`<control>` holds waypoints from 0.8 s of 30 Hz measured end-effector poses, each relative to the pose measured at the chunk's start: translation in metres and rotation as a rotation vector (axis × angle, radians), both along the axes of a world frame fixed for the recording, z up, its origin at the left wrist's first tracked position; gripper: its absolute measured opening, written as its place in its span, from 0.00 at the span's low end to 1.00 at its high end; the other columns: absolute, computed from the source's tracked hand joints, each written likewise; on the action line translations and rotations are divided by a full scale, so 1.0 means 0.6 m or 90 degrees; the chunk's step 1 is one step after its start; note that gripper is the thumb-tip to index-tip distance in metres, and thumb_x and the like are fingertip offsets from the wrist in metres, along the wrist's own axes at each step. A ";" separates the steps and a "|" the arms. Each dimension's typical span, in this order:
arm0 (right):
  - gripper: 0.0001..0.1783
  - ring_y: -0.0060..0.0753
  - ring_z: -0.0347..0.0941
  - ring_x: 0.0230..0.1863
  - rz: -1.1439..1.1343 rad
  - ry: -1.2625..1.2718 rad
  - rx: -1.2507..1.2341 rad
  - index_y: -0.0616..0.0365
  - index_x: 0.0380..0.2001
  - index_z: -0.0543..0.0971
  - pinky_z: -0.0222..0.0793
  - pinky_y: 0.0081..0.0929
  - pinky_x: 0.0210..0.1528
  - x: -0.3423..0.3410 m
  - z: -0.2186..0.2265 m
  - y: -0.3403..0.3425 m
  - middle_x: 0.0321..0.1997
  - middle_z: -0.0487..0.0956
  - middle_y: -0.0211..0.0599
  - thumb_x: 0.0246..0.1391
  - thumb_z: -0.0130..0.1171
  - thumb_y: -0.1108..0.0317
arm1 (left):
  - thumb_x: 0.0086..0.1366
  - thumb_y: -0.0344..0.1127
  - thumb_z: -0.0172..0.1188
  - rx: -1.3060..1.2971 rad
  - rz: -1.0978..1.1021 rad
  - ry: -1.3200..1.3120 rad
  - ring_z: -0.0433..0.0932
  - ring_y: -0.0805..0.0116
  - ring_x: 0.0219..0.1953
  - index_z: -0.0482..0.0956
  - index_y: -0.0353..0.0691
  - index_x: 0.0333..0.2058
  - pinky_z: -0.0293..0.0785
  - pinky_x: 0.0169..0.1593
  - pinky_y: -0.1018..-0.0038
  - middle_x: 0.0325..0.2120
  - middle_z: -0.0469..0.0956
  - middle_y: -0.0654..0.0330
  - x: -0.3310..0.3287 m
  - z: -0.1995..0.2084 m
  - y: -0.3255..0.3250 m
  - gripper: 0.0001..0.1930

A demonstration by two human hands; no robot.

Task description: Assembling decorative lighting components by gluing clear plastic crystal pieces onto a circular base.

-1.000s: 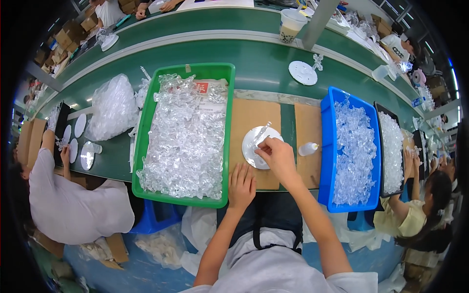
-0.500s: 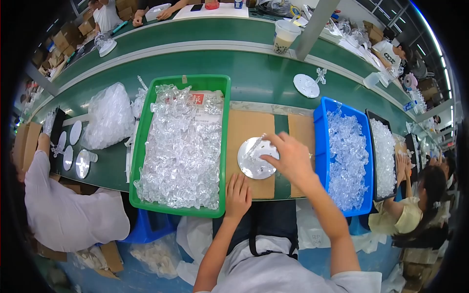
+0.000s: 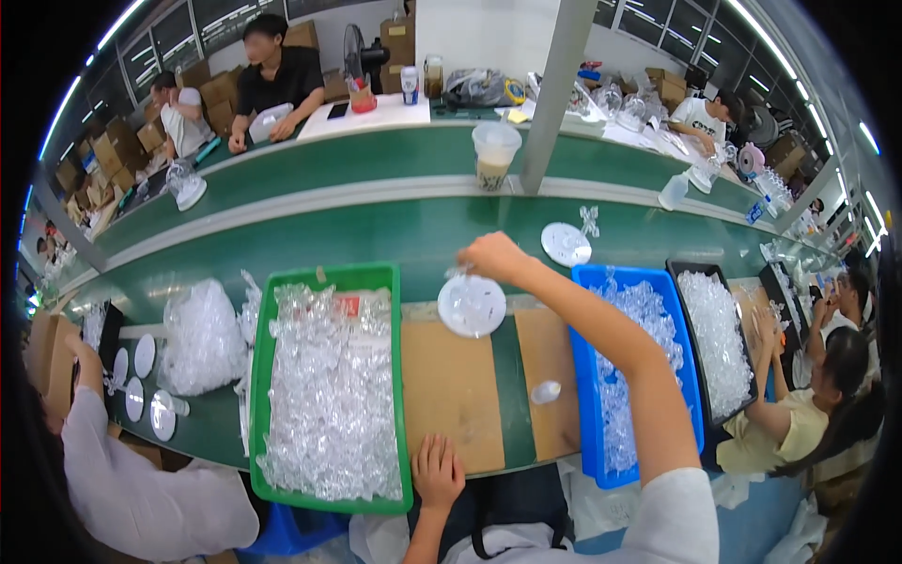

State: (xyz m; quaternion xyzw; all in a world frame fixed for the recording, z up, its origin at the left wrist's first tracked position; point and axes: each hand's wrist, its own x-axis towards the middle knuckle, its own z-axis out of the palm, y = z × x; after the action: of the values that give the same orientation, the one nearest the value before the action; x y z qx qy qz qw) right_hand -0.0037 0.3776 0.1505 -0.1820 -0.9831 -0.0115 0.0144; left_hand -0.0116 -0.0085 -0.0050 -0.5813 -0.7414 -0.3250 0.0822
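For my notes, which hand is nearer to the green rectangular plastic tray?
Left. The left hand is just right of the green tray, by its near end; the right hand is farther right, level with its far end.

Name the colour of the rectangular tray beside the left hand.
The rectangular plastic tray is green, clearest in head view.

Disc glossy, perhaps plastic; 2 cardboard sheets matt.
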 end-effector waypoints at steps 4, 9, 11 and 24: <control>0.38 0.47 0.73 0.45 -0.191 0.192 0.007 0.49 0.51 0.70 0.69 0.42 0.47 0.089 0.014 0.202 0.43 0.77 0.45 0.30 0.70 0.60 | 0.55 0.34 0.53 -0.013 0.002 0.005 0.69 0.50 0.52 0.76 0.40 0.45 0.63 0.52 0.56 0.46 0.73 0.52 0.006 0.000 0.004 0.18; 0.16 0.49 0.74 0.43 -0.688 0.147 0.197 0.56 0.36 0.74 0.73 0.43 0.40 0.315 -0.060 0.328 0.40 0.77 0.45 0.43 0.62 0.64 | 0.54 0.36 0.55 0.011 0.018 0.050 0.71 0.52 0.50 0.77 0.39 0.42 0.66 0.49 0.58 0.44 0.75 0.53 0.010 0.010 0.007 0.17; 0.11 0.51 0.75 0.39 -0.708 0.173 0.135 0.55 0.34 0.75 0.73 0.42 0.36 0.316 -0.088 0.316 0.33 0.78 0.47 0.45 0.58 0.65 | 0.53 0.36 0.55 -0.005 0.049 0.058 0.71 0.53 0.50 0.77 0.39 0.42 0.66 0.49 0.58 0.44 0.75 0.54 0.002 0.003 0.005 0.17; 0.15 0.38 0.77 0.37 -0.043 0.234 -0.171 0.57 0.36 0.77 0.72 0.28 0.40 0.137 0.144 -0.148 0.34 0.80 0.38 0.41 0.59 0.79 | 0.56 0.34 0.55 0.000 -0.022 -0.127 0.61 0.47 0.58 0.74 0.46 0.50 0.60 0.57 0.58 0.56 0.60 0.46 -0.002 0.031 -0.006 0.20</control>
State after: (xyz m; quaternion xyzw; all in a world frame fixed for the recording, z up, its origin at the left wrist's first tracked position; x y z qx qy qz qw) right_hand 0.0782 0.2887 0.2367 -0.2141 -0.9501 0.1520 0.1685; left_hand -0.0131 -0.0123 0.0135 -0.5588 -0.7356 -0.3829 0.0023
